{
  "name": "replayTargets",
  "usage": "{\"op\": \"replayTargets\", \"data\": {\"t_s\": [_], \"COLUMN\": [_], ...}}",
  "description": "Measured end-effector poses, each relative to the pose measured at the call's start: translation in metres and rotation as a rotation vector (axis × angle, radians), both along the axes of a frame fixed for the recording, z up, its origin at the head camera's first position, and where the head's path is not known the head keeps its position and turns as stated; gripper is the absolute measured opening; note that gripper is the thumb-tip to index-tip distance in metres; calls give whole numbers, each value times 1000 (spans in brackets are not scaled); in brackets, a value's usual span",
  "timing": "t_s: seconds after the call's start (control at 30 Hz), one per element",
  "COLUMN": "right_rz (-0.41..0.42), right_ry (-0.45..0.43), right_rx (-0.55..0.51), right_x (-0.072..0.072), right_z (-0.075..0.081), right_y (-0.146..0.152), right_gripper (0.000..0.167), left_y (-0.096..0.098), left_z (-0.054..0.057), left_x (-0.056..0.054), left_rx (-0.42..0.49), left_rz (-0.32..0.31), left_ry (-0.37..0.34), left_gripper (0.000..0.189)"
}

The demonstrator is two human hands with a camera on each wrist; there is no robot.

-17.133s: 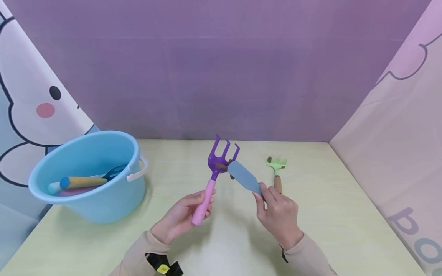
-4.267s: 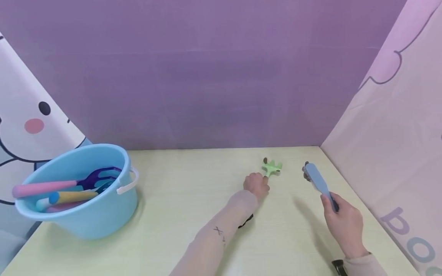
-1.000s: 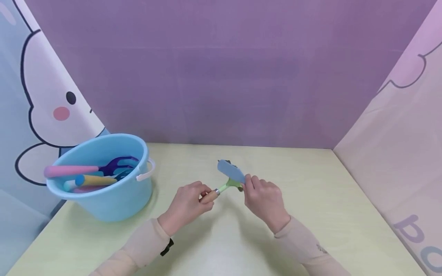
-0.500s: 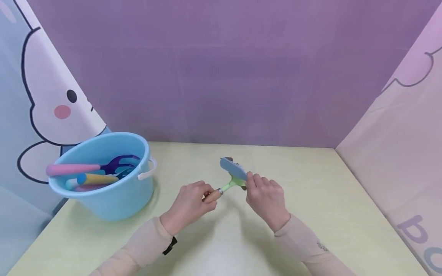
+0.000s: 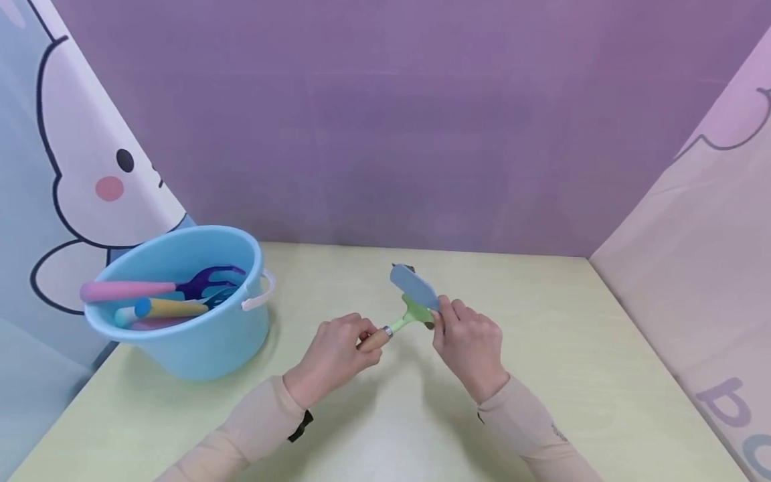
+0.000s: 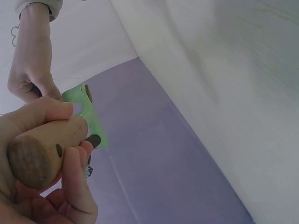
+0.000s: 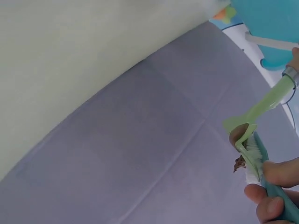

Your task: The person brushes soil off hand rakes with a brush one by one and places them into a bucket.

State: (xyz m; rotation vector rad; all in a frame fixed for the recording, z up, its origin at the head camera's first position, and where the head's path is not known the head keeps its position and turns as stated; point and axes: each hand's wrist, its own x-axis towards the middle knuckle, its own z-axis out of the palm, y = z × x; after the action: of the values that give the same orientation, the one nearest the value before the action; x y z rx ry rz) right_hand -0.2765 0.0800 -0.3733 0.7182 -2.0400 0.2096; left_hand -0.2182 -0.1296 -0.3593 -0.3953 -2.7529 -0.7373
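My left hand (image 5: pixel 334 351) grips the wooden handle (image 5: pixel 375 340) of a small green hand rake (image 5: pixel 415 310), held above the table with its head pointing right. My right hand (image 5: pixel 472 345) holds a blue brush (image 5: pixel 414 286) by its near end. In the right wrist view, the brush's white bristles (image 7: pixel 252 161) press against the rake's green head (image 7: pixel 250 140). Brown clumps (image 7: pixel 239 163) cling there, and a dark oval piece (image 6: pixel 94 140) sits on the head in the left wrist view. Seen from above, the brush hides part of the tines.
A light blue bucket (image 5: pixel 207 355) with a white handle (image 5: pixel 259 298) stands at the left of the table (image 5: pixel 542 321). Inside lie a purple hand rake with a pink handle (image 5: pixel 129 290), a yellow-handled tool (image 5: pixel 177 308) and other tools. A purple backdrop (image 5: pixel 409 134) rises behind.
The purple rake has gone from my left hand into the bucket. My left hand has lifted the green rake off the table. Lately the brush has shifted slightly up and right over its head.
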Motion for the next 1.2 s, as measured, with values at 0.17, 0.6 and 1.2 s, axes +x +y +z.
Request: {"op": "replayTargets", "data": {"t_s": [0.17,0.6,1.2], "right_rz": [22,82,157], "right_ry": [-74,-351,-489], "right_rx": [-63,-306,-503], "right_x": [-1,1,0], "right_z": [-2,0,-2], "right_y": [2,0,-1], "right_gripper": [21,24,28], "left_y": [0,2,1], "left_z": [1,-1,1], "left_x": [1,3,7], "left_rx": [11,-32,-63], "left_rz": [-4,11,8], "left_ry": [-16,42,92], "left_gripper": [8,13,14]}}
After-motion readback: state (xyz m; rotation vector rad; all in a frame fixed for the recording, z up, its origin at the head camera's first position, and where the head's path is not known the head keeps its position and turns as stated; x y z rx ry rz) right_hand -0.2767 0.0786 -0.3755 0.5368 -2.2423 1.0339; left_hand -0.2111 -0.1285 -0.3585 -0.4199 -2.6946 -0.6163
